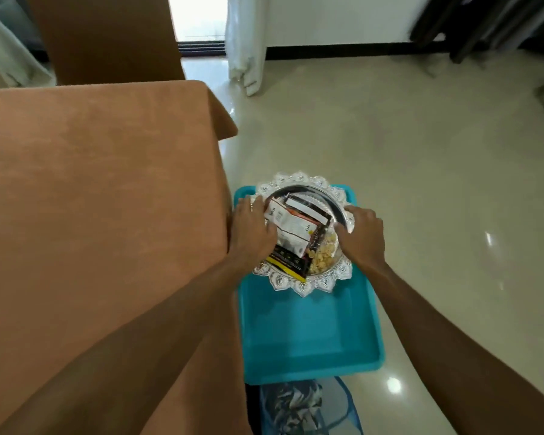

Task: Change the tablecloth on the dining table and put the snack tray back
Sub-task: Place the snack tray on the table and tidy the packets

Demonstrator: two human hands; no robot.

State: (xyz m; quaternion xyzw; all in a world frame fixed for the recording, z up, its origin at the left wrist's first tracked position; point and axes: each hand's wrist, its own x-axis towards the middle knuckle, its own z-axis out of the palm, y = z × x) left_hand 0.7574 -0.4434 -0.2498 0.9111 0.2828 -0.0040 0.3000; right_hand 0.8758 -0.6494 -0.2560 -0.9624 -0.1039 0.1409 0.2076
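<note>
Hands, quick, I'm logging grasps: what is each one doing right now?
Left hand: grips the snack tray at its left rim.
Right hand: grips its right rim.

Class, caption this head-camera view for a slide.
Left hand and right hand hold the scalloped silver snack tray over a turquoise plastic bin beside the brown-clothed table.

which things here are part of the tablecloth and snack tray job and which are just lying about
Job: snack tray, gripped at its rim by the left hand and right hand; brown tablecloth, already spread.
Lying about: blue tub under the tray; mesh basket holding patterned cloth; white curtain; covered chair.
</note>
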